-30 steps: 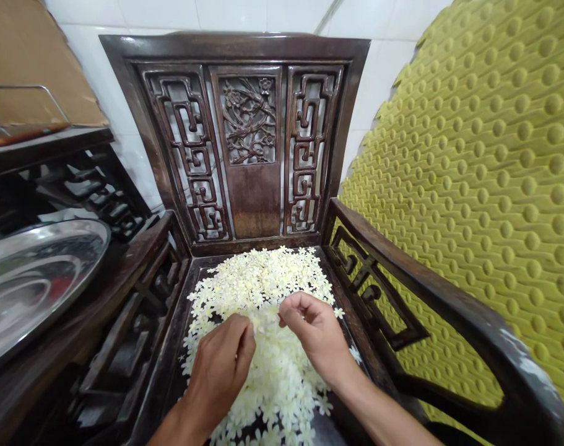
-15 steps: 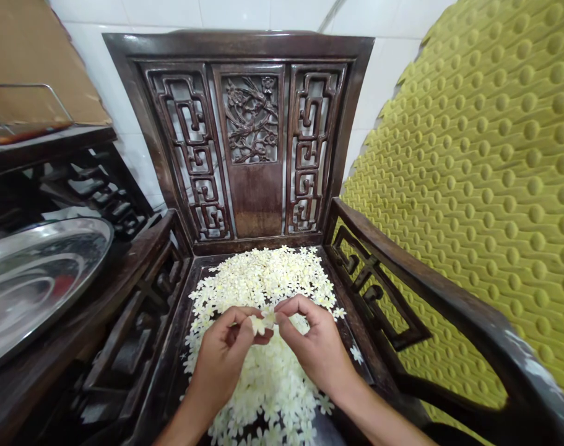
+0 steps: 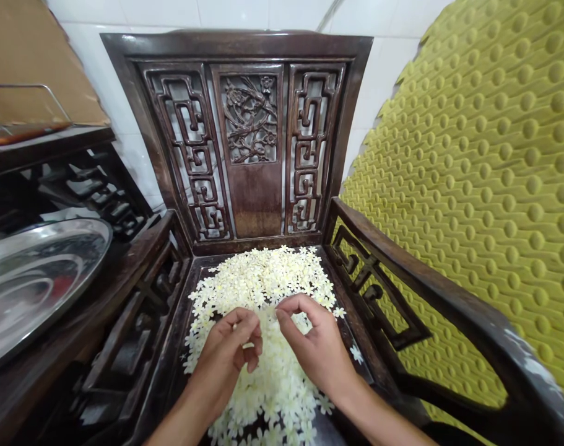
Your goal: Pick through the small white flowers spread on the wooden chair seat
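Many small white, yellow-centred flowers (image 3: 275,272) lie heaped over the dark wooden chair seat (image 3: 195,272). Above the near part of the heap is my left hand (image 3: 230,344), its thumb pressed against the index finger and the other fingers curled. A tiny pale bit shows by those fingertips, too small to name. My right hand (image 3: 312,337) faces it across a narrow gap, thumb and index finger pinched together. Whatever the right fingertips hold is too small to make out. One loose flower (image 3: 356,354) lies apart on the seat's right side.
The carved chair back (image 3: 256,198) rises behind the heap. Armrests flank the seat, the right armrest (image 3: 430,297) reaching toward me. A shiny metal tray (image 3: 89,272) stands at the left. A yellow bumpy foam sheet (image 3: 495,186) fills the right side.
The white flowers seen between my fingertips are no longer visible there. My left hand has drawn slightly left and turned, widening the gap between the hands. My right hand has barely moved.
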A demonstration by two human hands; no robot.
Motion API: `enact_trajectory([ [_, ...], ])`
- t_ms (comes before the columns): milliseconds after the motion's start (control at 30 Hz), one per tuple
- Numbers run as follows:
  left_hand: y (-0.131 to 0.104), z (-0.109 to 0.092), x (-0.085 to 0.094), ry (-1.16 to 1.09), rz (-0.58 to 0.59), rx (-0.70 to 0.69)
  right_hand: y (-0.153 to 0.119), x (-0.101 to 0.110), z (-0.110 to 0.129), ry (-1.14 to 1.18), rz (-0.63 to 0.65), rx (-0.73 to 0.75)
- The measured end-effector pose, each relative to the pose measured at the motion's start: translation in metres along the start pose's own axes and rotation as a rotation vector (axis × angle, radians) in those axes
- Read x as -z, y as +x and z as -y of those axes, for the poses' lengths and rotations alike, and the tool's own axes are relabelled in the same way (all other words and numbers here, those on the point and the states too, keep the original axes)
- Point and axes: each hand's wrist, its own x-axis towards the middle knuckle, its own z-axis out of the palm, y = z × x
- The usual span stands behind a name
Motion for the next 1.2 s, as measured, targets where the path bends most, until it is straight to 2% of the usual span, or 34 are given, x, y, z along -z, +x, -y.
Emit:
enact_trajectory([
  [133,-0.002,0.005,0.0,0.139,-0.024,-0.001,-0.002,-0.002,0.0,-0.099,0.005,0.103],
  [300,-0.002,0.004,-0.001,0.131,-0.047,0.027,-0.006,-0.006,-0.003,-0.176,0.012,0.323],
  [400,-0.002,0.002,0.0,0.146,-0.047,0.019,-0.006,-0.006,-0.003,-0.197,0.041,0.39],
  [600,-0.003,0.003,0.003,0.199,-0.051,-0.027,-0.003,-0.003,-0.001,-0.193,0.09,0.422],
  [833,-0.004,-0.002,0.002,0.354,-0.063,-0.041,-0.004,-0.003,-0.003,-0.232,0.069,0.458],
  [933,-0.005,-0.004,0.001,0.443,-0.046,-0.086,-0.005,-0.004,-0.004,-0.238,0.065,0.459],
  [1067,-0.005,-0.005,0.001,0.523,-0.052,-0.139,-0.004,-0.005,-0.005,-0.241,0.043,0.39],
  [1200,-0.006,-0.007,-0.002,0.633,-0.08,-0.288,-0.004,-0.005,-0.006,-0.287,0.066,0.399],
])
